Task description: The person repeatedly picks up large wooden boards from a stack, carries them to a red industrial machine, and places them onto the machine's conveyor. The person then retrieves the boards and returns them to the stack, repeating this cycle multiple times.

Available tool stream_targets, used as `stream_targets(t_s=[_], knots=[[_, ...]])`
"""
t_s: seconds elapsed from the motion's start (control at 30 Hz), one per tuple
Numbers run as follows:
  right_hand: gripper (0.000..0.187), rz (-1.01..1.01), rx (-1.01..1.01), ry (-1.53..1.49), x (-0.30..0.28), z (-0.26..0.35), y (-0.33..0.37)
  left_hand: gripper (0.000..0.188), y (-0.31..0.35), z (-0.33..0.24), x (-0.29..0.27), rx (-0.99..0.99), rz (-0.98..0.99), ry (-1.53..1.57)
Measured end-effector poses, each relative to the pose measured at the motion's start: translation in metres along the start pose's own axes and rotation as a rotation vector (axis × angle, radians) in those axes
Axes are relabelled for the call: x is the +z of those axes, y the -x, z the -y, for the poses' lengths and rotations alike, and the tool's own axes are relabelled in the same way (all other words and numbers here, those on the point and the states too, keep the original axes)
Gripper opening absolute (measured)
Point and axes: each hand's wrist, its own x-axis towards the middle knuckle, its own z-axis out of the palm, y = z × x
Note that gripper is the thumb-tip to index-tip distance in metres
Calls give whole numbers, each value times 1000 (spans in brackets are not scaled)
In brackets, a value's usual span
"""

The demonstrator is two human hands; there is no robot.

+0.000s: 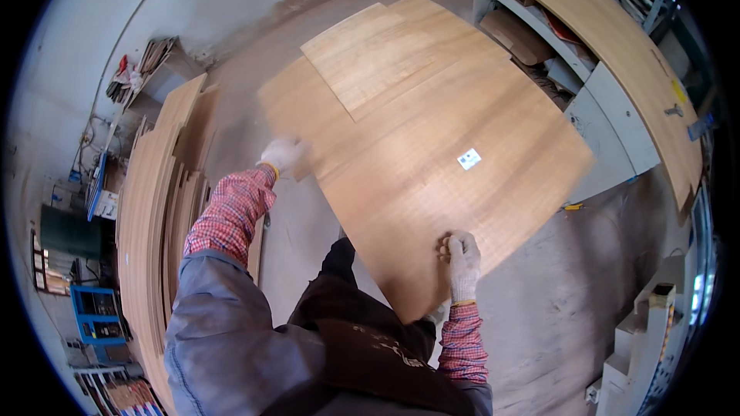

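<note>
A large light-brown wooden panel (416, 177) with a small white label (469, 159) spreads out in front of me, one corner toward my body. My right hand (464, 262), in a pale work glove, is closed on its near right edge, fingers curled. At the panel's left edge is my left hand (282, 154), gloved too; motion smears it and its fingers do not show clearly. On the far part of the panel lies a smaller, paler wooden sheet (370, 54). What supports the panel is hidden beneath it.
Several long wooden boards (158, 192) stand stacked at my left near the white wall (85, 54). To the right is a curved wood-topped counter (617, 38) with cluttered shelves. A blue rack (96, 316) stands far left, and white cabinet-like pieces (632, 347) lower right.
</note>
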Motion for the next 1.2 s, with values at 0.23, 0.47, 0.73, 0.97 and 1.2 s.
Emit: stream_targets(t_s=[0.23, 0.47, 0.73, 0.97, 1.2], knots=[[33, -61, -61, 378, 154, 4, -70, 65, -256, 36, -22, 237, -126, -84], [42, -161, -55, 559, 275, 23, -160, 63, -438, 41, -41, 172, -84, -118], [49, -170, 242, 648, 332, 40, -244, 71, -570, 67, -28, 255, -18, 89], [45, -252, 134, 748, 325, 31, -243, 78, -558, 60, -55, 184, 153, 43], [51, -307, 286, 385, 237, 62, -222, 70, -454, 111, -71, 190, 340, 230]])
